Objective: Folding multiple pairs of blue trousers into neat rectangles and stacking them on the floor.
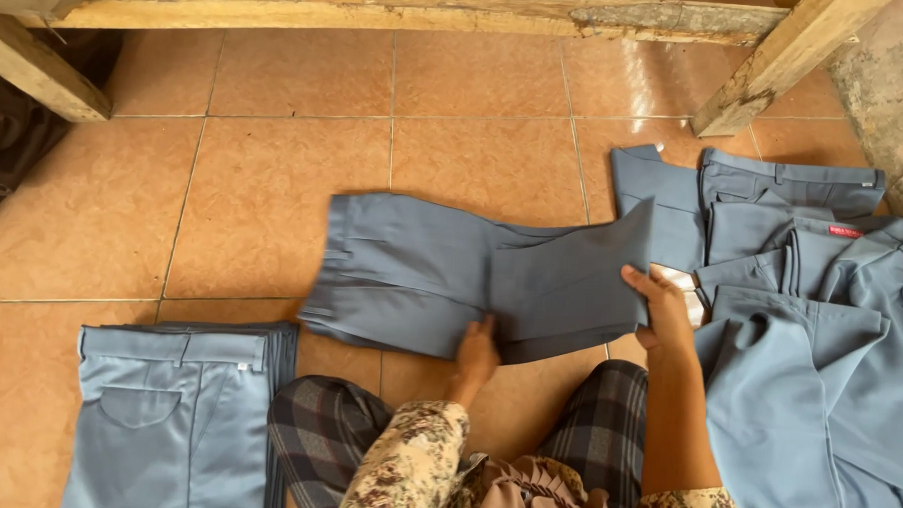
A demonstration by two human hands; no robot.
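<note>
While the folded grey-blue trousers (pixel 450 284) lay on the tiled floor (pixel 274 178), the left hand (pixel 476 353) pressed flat, fingers open. The right hand (pixel 660 309) pinched the folded leg end; edges needed aligning squarely, it seemed.

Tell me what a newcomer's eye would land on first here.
The half-folded blue-grey cloth trousers lying mid-floor on the orange tiles, with the left hand pressing their near edge and the right hand lifting the folded end. Next, the loose heap of matching garments at right and a neat stack at lower left.
</note>
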